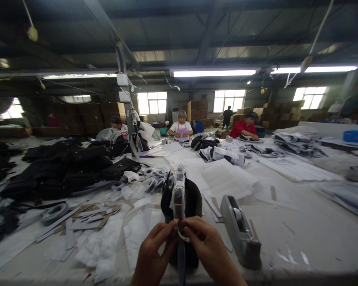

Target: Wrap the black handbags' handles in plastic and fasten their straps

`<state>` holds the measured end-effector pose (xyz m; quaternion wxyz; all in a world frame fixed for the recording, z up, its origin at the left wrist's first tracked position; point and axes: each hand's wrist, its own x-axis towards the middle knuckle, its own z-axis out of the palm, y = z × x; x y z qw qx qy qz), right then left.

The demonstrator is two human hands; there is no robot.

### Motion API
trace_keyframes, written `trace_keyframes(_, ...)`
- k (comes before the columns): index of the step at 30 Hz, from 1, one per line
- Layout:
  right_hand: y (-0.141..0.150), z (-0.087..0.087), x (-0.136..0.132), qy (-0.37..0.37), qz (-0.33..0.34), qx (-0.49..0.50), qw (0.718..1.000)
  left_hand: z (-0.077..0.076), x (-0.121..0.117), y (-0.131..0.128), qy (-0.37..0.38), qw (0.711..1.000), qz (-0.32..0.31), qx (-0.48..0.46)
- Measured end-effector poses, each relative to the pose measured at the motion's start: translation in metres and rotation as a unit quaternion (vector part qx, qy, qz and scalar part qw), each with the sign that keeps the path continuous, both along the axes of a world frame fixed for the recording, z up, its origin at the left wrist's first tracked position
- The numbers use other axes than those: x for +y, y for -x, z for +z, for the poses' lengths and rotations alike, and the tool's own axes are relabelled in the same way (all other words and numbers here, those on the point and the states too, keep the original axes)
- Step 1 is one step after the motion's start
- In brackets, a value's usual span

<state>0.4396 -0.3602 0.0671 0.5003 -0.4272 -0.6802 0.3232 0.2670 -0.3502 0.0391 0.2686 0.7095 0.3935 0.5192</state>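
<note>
A black bag point(193, 198) stands upright on the table in front of me. A strap wrapped in clear plastic point(179, 198) runs down the middle of it. My left hand point(156, 248) and my right hand point(207, 242) meet at the near side of the bag, fingertips pinched close together over the strap. Between them runs a thin white string point(183, 237), with a loose loop hanging by the right fingers. Below the hands, a dark strap point(181, 258) hangs toward the table's edge. The fingers partly hide where the string meets the strap.
A grey tape dispenser point(241, 234) stands just right of the bag. Cardboard strips point(86, 218) and white wrapping point(101, 250) litter the left. Black bags point(68, 163) are heaped behind them. Foam sheets point(226, 178) lie beyond; co-workers point(181, 129) sit across the table.
</note>
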Motion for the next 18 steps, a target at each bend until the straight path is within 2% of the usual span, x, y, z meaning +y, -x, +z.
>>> trace_keyframes(2,0.002,-0.005,0.000,0.014,-0.037,0.041,0.998,-0.015,-0.010,-0.010,0.090,0.990,0.062,-0.089)
trace_keyframes(4,0.005,-0.009,0.000,0.005,-0.083,0.046,0.995,-0.033,-0.020,-0.023,0.182,0.958,0.092,-0.200)
trace_keyframes(6,0.007,-0.011,0.001,-0.010,-0.114,0.034,0.993,-0.048,-0.030,-0.032,0.244,0.920,0.086,-0.293)
trace_keyframes(8,0.007,-0.012,0.001,-0.015,-0.124,0.019,0.992,-0.057,-0.036,-0.036,0.286,0.893,0.071,-0.340)
trace_keyframes(10,0.007,-0.011,0.000,-0.015,-0.109,0.010,0.994,-0.057,-0.041,-0.035,0.302,0.892,0.062,-0.332)
trace_keyframes(12,0.008,-0.007,-0.001,-0.022,-0.083,-0.002,0.996,-0.048,-0.044,-0.032,0.273,0.919,0.067,-0.278)
trace_keyframes(15,0.013,0.003,0.002,-0.034,-0.083,-0.041,0.995,-0.037,-0.052,-0.030,0.156,0.970,0.105,-0.150)
trace_keyframes(18,0.019,0.010,0.011,-0.012,-0.082,-0.044,0.996,-0.044,-0.065,-0.035,0.033,0.994,0.103,-0.028)
